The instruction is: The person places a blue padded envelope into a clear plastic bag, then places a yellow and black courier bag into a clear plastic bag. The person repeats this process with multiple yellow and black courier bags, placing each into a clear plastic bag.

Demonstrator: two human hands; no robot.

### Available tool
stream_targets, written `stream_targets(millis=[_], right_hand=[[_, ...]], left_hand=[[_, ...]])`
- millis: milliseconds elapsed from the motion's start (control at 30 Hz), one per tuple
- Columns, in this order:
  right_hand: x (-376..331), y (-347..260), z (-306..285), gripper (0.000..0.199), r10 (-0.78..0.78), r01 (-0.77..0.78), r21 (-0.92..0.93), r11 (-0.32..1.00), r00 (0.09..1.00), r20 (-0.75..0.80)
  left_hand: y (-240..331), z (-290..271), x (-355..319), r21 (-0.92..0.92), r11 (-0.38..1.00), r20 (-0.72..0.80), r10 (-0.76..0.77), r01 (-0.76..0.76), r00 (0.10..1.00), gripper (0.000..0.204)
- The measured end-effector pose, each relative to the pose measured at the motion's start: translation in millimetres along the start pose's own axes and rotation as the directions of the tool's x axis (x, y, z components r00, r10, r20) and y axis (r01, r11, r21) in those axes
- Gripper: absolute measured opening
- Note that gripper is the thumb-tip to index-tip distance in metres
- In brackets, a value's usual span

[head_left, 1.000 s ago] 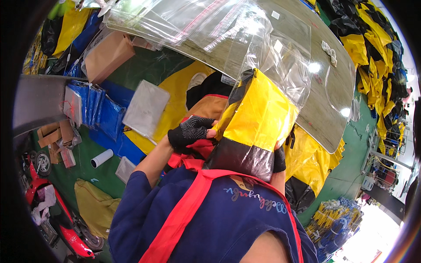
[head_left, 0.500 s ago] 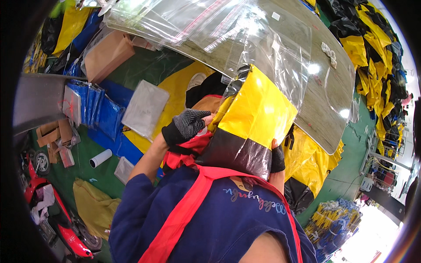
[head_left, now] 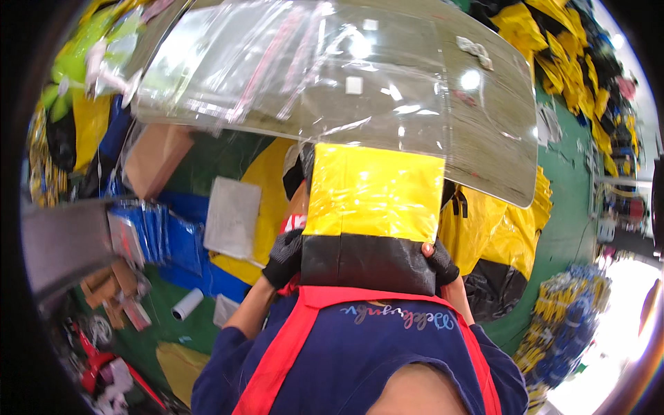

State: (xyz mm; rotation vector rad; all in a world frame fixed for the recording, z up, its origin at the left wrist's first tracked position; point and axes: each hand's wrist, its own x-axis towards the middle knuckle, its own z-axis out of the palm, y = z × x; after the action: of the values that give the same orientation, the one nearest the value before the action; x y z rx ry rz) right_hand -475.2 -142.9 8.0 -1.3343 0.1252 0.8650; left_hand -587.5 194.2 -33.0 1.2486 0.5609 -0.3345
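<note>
A folded yellow-and-black coated-fabric piece is in front of my chest, yellow half farther away and black half nearer. At its far edge a clear plastic bag spreads onto the table; glossy film appears to cover the yellow half, but how far the bag reaches over the piece I cannot tell. My left hand, in a dark fingerless-style glove, grips the left side, its fingers mostly hidden behind. My right hand, gloved likewise, is closed on the right side near the lower corner, bare thumb on top.
Beyond the piece stands a wood-patterned table with more clear bags and a white crumpled strip. A large yellow-and-black piece hangs at right. Left are blue packages, a grey-white flat pack and a cardboard box.
The folded piece has turned from tilted to square in front of me. My left hand has moved down along its left side, and my right thumb now shows on top.
</note>
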Motion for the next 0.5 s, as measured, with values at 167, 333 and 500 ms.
stream_targets(millis=[167,333,500], right_hand=[[19.4,-10.1,16.0,0.052,-0.175,0.147,-0.296,0.944,0.982,-0.072],[-8.3,-1.2,28.7,0.069,-0.145,0.134,0.123,0.983,0.986,0.084],[-14.5,11.7,37.8,0.041,0.077,-0.112,-0.102,0.988,0.953,-0.293]], left_hand=[[62.0,-0.9,21.5,-0.225,0.960,0.226,0.218,-0.167,0.949,0.065],[46.7,16.2,24.1,0.356,0.921,0.033,0.156,-0.158,0.987,0.058],[43.9,38.8,6.6,0.764,0.644,-0.098,0.164,-0.032,0.982,0.042]])
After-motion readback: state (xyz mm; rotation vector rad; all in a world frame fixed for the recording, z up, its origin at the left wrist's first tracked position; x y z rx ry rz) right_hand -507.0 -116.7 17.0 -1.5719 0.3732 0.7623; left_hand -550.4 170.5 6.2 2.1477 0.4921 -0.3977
